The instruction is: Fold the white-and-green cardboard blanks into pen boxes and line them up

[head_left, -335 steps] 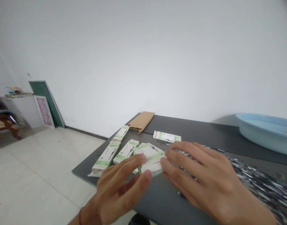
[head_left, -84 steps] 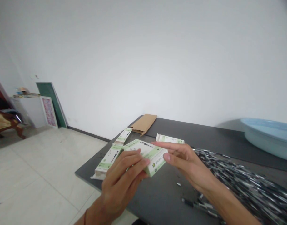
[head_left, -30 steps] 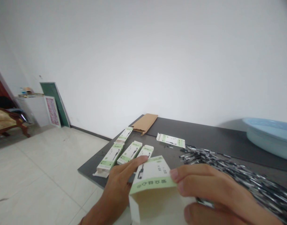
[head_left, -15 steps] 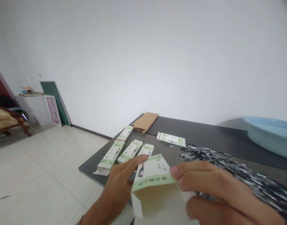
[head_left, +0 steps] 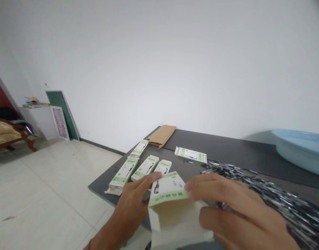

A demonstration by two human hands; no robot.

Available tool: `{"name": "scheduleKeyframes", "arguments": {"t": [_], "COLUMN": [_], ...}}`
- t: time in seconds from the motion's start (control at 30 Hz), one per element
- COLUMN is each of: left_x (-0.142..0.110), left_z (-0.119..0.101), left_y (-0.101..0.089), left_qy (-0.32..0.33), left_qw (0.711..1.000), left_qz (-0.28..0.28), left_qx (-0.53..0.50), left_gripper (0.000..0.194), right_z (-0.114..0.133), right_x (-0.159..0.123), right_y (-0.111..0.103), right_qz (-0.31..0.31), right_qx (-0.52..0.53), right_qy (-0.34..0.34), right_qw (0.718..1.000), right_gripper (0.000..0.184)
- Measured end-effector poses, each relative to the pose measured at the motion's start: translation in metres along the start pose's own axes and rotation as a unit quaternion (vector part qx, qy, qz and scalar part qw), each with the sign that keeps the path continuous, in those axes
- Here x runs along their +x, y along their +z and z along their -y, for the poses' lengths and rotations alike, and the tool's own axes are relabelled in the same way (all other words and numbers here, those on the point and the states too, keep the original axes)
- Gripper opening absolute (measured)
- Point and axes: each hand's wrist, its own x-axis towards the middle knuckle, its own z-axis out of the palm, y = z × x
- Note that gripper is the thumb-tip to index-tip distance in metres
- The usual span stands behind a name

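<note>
Between my hands is a white and green cardboard pen box (head_left: 172,194), its near end open with the flap hanging down toward me. The part of its inside that shows looks bare. My left hand (head_left: 134,198) grips the box's left side, fingers over the top face. From the right, my right hand (head_left: 232,205) pinches it, fingertips on the top edge and thumb by the opening. Just beyond my left hand lie more boxes of the same kind, among them a box (head_left: 146,168) and a smaller-looking one (head_left: 164,166), partly hidden.
A dark table (head_left: 216,139) carries a heap of pens (head_left: 258,187) on the right, another pen box (head_left: 192,155) lying flat, a brown paper bag (head_left: 163,135) and a light blue basin (head_left: 302,152). White wall stands behind; tiled floor lies left.
My right hand has shifted a little left along the box's top edge. The box's flap has tilted and more of it shows. My left hand keeps its hold.
</note>
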Motion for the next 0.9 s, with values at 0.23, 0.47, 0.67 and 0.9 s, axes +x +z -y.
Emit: {"name": "scheduleKeyframes", "arguments": {"t": [0.23,0.47,0.67,0.9], "left_x": [0.016,0.022,0.023,0.012], "left_z": [-0.004,0.015,0.001,-0.035], "left_y": [-0.004,0.004,0.022,0.07], "left_qy": [-0.108,-0.124,0.048,0.257], "left_qw": [0.981,0.93,0.925,0.899], "left_qz": [0.111,0.132,0.073,0.136], "left_qx": [0.116,0.318,0.369,0.327], "left_gripper": [0.027,0.036,0.046,0.049], "right_z": [-0.055,-0.101,-0.105,-0.109], "right_x": [-0.005,-0.026,-0.03,-0.036], "right_y": [-0.003,-0.023,-0.037,-0.053], "right_qz": [-0.118,-0.142,-0.155,-0.18], "right_qx": [0.061,0.047,0.028,0.011], "right_qy": [0.223,0.346,0.345,0.336], "right_qw": [0.966,0.926,0.925,0.924], "right_gripper": [0.063,0.055,0.045,0.037]}}
